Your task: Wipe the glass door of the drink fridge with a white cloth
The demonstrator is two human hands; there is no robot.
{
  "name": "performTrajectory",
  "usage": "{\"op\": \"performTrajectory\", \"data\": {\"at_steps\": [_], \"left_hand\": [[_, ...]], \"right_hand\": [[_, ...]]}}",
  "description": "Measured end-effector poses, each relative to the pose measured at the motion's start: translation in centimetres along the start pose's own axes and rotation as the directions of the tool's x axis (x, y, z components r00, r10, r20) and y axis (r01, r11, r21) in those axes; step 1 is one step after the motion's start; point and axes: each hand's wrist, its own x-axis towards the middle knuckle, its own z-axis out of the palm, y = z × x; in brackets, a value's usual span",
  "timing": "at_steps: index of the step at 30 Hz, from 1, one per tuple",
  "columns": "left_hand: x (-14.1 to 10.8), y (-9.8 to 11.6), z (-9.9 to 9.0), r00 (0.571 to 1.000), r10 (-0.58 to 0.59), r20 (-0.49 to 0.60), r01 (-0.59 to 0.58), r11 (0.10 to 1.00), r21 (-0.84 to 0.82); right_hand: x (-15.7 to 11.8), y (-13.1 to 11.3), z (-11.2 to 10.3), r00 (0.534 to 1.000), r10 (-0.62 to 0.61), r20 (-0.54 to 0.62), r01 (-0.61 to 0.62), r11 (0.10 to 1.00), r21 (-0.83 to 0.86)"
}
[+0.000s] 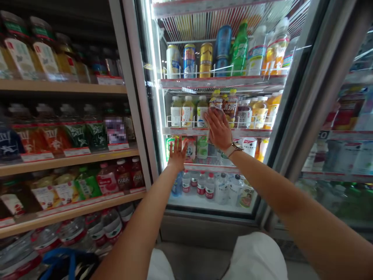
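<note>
Head view: splayed hands [218, 129] against a glass cooler door [294, 97].

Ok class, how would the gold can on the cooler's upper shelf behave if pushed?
The gold can looks smooth and round, so it would probably slip and roll if tipped. A low wire rail in front should stop it falling.

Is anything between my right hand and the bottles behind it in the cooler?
Yes, it looks like the glass door stands in the way. Your right hand lies flat against the pane, and the bottles stand on the wire-railed shelf behind it.
</note>
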Motion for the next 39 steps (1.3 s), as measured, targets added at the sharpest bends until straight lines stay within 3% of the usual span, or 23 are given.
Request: {"op": "performTrajectory", "data": {"at_steps": [3,7,10,12,15,18,22,24,27,31,39], "left_hand": [[-0.1,0.1,0.0,1.0,-0.008,-0.011,0.008,1.0,-0.009],[-0.2,0.2,-0.1,1.0,-0.008,-0.006,0.008,1.0,0.017],[-0.4,0.1,-0.2,1.0,-0.006,-0.015,0.006,0.999,0.032],[-0.5,0.1,-0.2,1.0,-0.003,-0.017,0.004,1.0,0.029],[-0.4,0.1,-0.2,1.0,-0.011,-0.014,0.011,1.0,0.017],[-0.3,0.1,-0.2,1.0,-0.011,-0.013,0.012,1.0,0.007],[-0.3,0.1,-0.2,1.0,-0.005,-0.007,0.004,1.0,-0.002],[-0.4,0.0,-0.3,1.0,-0.003,0.002,0.003,1.0,-0.003],[-0.4,0.1,-0.5,1.0,0.0,0.011,0.0,1.0,-0.013],[-0.5,0.2,-0.5,1.0,-0.007,-0.005,0.007,1.0,-0.013],[-0.7,0.0,0.5,0.998,0.0,-0.061,0.001,1.0,0.02]], "right_hand": [[-3.2,-2.0,1.2,0.992,-0.096,0.081,0.094,0.995,0.038],[-10.9,-5.6,3.9,0.906,-0.316,0.281,0.285,0.947,0.146],[-15.9,-7.6,5.4,0.838,-0.435,0.328,0.38,0.898,0.221],[-17.8,-8.3,5.8,0.811,-0.489,0.321,0.429,0.87,0.243],[-17.6,-8.1,5.7,0.781,-0.541,0.311,0.482,0.84,0.251],[-13.6,-6.3,4.7,0.779,-0.553,0.296,0.499,0.832,0.244],[-5.4,-2.9,2.7,0.867,-0.417,0.274,0.384,0.908,0.166],[-1.9,-1.7,1.8,0.935,-0.288,0.207,0.277,0.957,0.08],[0.6,-1.3,1.3,0.988,-0.124,0.094,0.122,0.992,0.022],[-1.8,-3.2,2.3,0.991,-0.107,0.082,0.106,0.994,0.011],[-14.1,-8.3,6.3,0.923,-0.291,0.251,0.281,0.957,0.077]]}}
